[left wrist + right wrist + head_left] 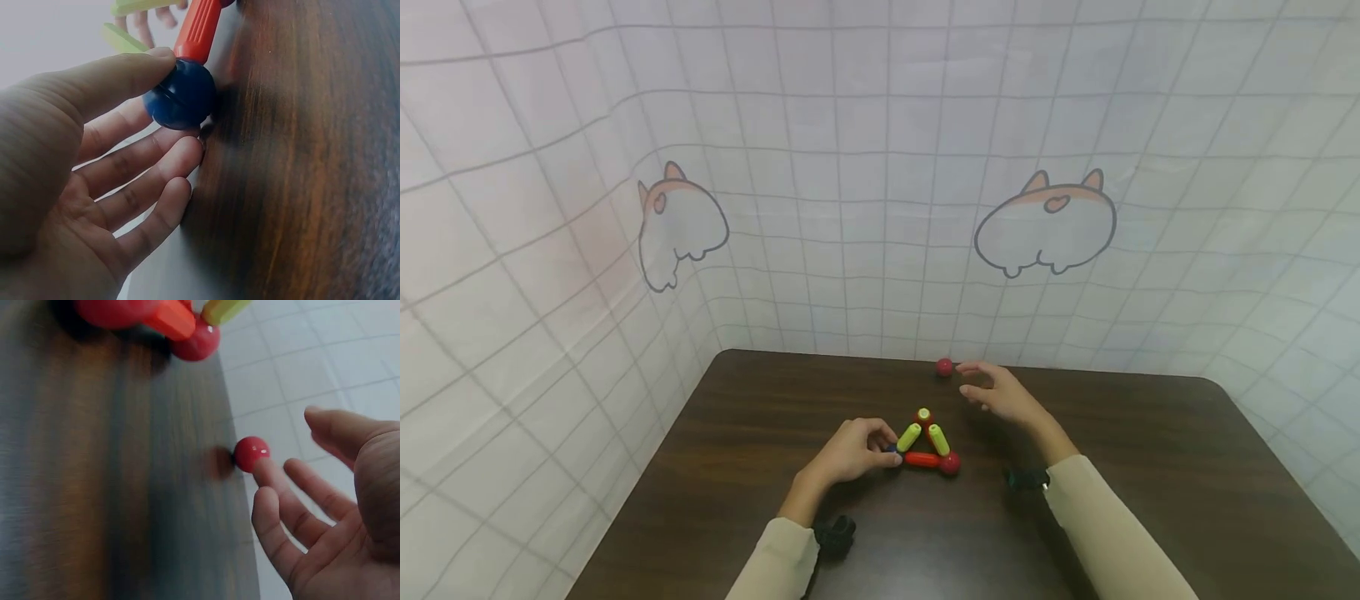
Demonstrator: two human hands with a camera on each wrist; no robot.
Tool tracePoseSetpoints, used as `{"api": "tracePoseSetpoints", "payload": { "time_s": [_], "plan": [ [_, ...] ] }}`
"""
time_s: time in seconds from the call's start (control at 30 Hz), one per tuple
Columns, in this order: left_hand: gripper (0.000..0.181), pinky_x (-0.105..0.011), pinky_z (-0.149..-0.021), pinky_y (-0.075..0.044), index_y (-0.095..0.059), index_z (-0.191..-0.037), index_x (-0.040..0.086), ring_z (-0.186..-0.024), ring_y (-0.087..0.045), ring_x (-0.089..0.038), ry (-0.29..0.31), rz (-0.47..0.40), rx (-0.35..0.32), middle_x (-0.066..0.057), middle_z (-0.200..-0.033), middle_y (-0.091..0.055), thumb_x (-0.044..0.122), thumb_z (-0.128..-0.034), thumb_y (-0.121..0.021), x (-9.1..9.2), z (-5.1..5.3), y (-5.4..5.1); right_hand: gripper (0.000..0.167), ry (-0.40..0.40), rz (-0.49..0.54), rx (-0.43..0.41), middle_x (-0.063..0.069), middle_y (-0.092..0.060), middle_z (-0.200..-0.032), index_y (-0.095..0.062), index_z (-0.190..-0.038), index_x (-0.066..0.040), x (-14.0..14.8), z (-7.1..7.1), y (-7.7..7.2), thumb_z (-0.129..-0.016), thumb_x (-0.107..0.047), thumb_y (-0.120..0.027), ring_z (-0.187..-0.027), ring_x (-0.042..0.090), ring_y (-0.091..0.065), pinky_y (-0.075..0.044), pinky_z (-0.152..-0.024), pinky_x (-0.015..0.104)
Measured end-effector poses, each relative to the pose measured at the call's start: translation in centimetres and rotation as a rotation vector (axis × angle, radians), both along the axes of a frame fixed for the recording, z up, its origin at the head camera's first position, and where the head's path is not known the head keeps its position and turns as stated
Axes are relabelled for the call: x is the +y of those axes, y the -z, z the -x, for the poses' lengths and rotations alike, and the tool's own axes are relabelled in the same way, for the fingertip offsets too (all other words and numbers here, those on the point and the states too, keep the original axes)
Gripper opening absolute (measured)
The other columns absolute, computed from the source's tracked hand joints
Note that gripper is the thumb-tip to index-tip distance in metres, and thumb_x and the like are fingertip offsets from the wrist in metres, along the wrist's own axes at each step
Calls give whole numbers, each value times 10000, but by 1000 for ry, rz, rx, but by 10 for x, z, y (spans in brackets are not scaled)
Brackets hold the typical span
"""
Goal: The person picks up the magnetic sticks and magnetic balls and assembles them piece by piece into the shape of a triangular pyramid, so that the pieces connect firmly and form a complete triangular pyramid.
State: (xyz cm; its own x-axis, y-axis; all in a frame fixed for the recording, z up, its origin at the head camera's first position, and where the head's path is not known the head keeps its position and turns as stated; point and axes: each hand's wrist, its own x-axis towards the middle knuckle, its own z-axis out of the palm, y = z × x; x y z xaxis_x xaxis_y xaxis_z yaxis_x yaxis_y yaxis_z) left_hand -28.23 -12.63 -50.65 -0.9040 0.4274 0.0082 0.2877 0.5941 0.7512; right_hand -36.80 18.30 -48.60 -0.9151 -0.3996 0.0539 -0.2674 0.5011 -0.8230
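My left hand (850, 452) pinches a dark blue ball (184, 95) between thumb and fingers. The ball forms the left corner of a triangular frame of rods and balls on the table. A red rod (922, 459) runs from it to a red ball (950, 463) at the right corner. Yellow-green rods (908, 437) slant up from the lower corners, and another yellow-green rod (924, 414) rises at the far corner, above a red ball. My right hand (1006, 400), fingers loosely bent and holding nothing, hovers just right of a loose red ball (251, 454).
The dark wooden table (760, 417) ends just behind the loose ball. A white grid-patterned curtain (850, 208) hangs along the back and sides. Dark wrist-worn devices (837, 537) sit at both sleeves.
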Motion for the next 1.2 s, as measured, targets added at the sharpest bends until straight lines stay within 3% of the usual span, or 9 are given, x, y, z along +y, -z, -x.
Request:
{"api": "tracePoseSetpoints", "payload": {
  "time_s": [0.23,0.37,0.47,0.6,0.73,0.83,0.97,1.07,1.2],
  "plan": [
    [272,-261,-668,-522,-717,-1066,139,-784,-623,-91,-12,-1,-10,35,-913,-707,313,-882,-817,1,-1,1,613,-56,-58,-64,238,-487,-1490,-430,-1535,-74,-15,31,-3,-984,-150,-688,-812,351,-636,-538,-691,391],
    [269,-260,-660,-522,-716,-1067,150,-781,-622,-89,-2,0,-8,41,-912,-704,324,-885,-813,2,0,2,676,-104,-68,-59,248,-326,-1610,-373,-1568,-60,-18,38,-1,-972,-90,-689,-808,347,-628,-549,-694,393],
    [266,-264,-654,-520,-715,-1066,155,-777,-618,-92,1,1,-9,42,-907,-700,325,-886,-812,3,1,2,701,-137,-81,-58,270,-290,-1621,-355,-1575,-48,-18,41,0,-967,-104,-698,-844,312,-634,-564,-712,409],
    [263,-262,-650,-516,-714,-1062,152,-773,-617,-92,-2,2,-9,40,-902,-701,315,-882,-816,3,1,1,695,-156,-94,-61,290,-292,-1606,-374,-1564,-35,-19,43,1,-964,-134,-709,-914,286,-635,-567,-712,413],
    [257,-260,-649,-514,-714,-1059,154,-769,-616,-90,-7,4,-11,42,-897,-700,308,-882,-816,3,1,1,657,-149,-117,-75,284,-301,-1587,-416,-1548,-54,-21,45,4,-968,-155,-708,-1047,366,-621,-581,-726,406],
    [257,-259,-648,-512,-713,-1059,154,-765,-614,-88,-8,4,-9,44,-893,-700,309,-882,-816,2,1,1,611,-132,-145,-83,271,-304,-1573,-463,-1524,-79,-23,46,7,-972,-173,-706,-1226,444,-537,-596,-775,427],
    [263,-260,-639,-514,-712,-1060,149,-762,-614,-91,-4,-2,-11,39,-896,-702,309,-882,-818,1,2,3,553,-123,-155,-51,265,-382,-1519,-534,-1460,-60,-26,46,9,-951,-161,-726,-1329,470,-443,-576,-827,442],
    [262,-264,-645,-517,-711,-1061,149,-770,-620,-95,-5,-6,-17,38,-904,-703,308,-882,-818,1,2,3,483,-116,-149,-45,256,-478,-1450,-584,-1386,-43,-26,45,10,-933,-120,-733,-1247,410,-519,-564,-806,418],
    [268,-265,-665,-517,-711,-1065,145,-786,-627,-96,-6,-8,-19,38,-916,-704,308,-881,-819,0,2,2,378,-89,-118,-110,260,-582,-1280,-602,-1287,-17,-24,42,14,-925,-34,-709,-959,282,-629,-579,-713,372]
  ]
}}
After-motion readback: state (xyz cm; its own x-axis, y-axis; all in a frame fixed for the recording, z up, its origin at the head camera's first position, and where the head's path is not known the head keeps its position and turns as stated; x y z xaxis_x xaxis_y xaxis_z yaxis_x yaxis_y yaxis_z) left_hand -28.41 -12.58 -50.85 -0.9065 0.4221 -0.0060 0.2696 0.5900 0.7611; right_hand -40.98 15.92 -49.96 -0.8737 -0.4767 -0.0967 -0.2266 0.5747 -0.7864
